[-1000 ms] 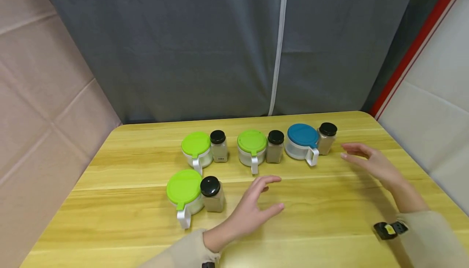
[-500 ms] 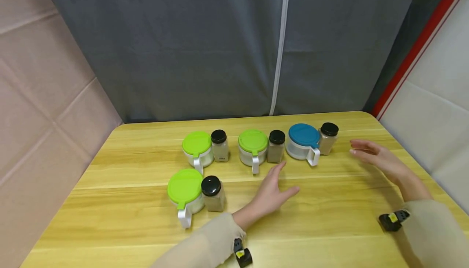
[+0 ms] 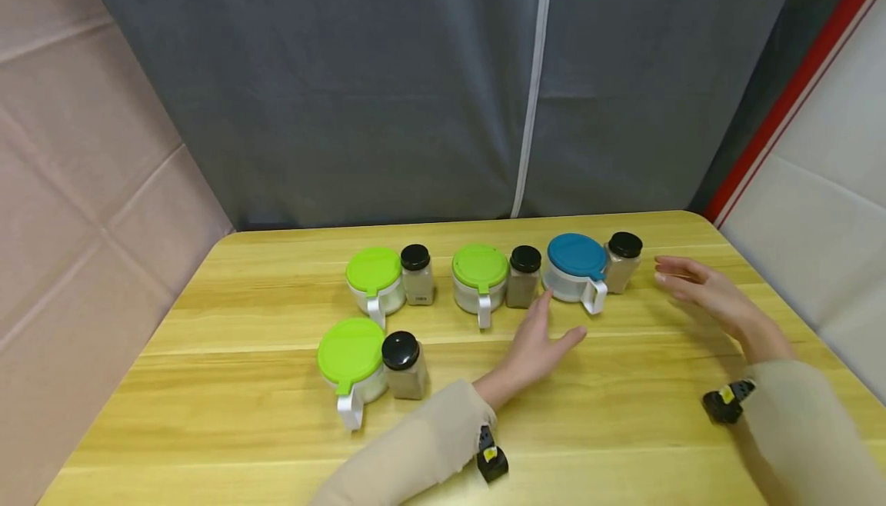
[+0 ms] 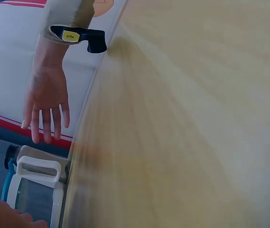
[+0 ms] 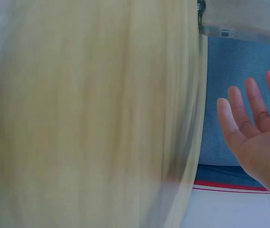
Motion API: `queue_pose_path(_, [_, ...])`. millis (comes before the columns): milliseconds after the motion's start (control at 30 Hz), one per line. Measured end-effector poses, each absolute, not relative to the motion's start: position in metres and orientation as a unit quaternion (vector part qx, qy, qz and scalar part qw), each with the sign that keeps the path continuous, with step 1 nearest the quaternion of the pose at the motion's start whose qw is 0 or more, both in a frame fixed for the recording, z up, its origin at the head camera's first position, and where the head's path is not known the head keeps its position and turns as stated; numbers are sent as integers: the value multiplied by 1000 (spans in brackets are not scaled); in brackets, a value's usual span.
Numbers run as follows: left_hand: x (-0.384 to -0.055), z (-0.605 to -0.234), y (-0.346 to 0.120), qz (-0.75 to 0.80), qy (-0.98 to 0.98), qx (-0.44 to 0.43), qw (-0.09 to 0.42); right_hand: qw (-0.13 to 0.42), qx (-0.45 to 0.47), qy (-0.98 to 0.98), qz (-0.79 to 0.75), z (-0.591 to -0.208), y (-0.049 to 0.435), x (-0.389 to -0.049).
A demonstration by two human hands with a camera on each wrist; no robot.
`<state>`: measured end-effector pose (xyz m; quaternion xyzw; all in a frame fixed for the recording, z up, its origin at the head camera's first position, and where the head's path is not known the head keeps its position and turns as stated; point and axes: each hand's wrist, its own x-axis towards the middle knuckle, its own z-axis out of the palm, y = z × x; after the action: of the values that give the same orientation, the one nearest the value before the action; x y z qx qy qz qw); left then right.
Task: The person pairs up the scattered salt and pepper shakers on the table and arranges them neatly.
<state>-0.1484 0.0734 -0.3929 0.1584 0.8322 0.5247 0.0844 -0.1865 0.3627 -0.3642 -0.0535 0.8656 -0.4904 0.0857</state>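
The left hand has moved up close to the blue-lidded jar.

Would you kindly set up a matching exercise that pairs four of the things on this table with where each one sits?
Things:
1. blue-lidded jar
2. front green-lidded jar
3. left hand
4. right hand

Places:
A. alone in the near row, a black-capped bottle at its right
B. right of the rightmost bottle, fingers straight, holding nothing
C. far row, between two black-capped bottles
D. just before the blue-lidded jar's white handle, fingers straight, holding nothing

Pairs: 1-C, 2-A, 3-D, 4-B
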Motion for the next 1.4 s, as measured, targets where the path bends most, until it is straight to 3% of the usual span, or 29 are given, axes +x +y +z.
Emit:
queue_pose_path(333, [-160,-397,89,543,824,142,71,55,-63,857,-508,-364,352,-192])
queue_pose_path(667, [-171,-397,104,590,792,156,18,54,-67,852,-516,-361,345,-200])
queue_pose_path(1067, [-185,-391,123,622,779,77,14,61,-51,853,-516,-360,339,-208])
queue_pose_path(1400, [-195,-395,131,646,760,63,-23,63,-49,850,-520,-360,335,-210])
